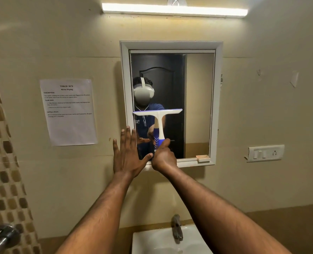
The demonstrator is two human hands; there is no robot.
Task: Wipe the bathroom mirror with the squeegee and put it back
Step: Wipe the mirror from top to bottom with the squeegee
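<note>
The mirror [198,99] hangs on the wall in a white frame [218,107]. My right hand [164,157] grips the blue and white handle of the squeegee [159,121] at the mirror's lower left. Its white blade lies level across the left half of the glass, about mid height. My left hand [127,154] is flat and open, fingers spread, pressed on the frame's lower left corner and the wall beside it. The glass reflects a person wearing a headset and a dark door.
A printed task sheet [68,111] is taped to the wall left of the mirror. A switch and socket plate [265,153] sits at the right. Below are a white sink [152,241] and a metal tap [176,229]. A tube light [174,9] glows above.
</note>
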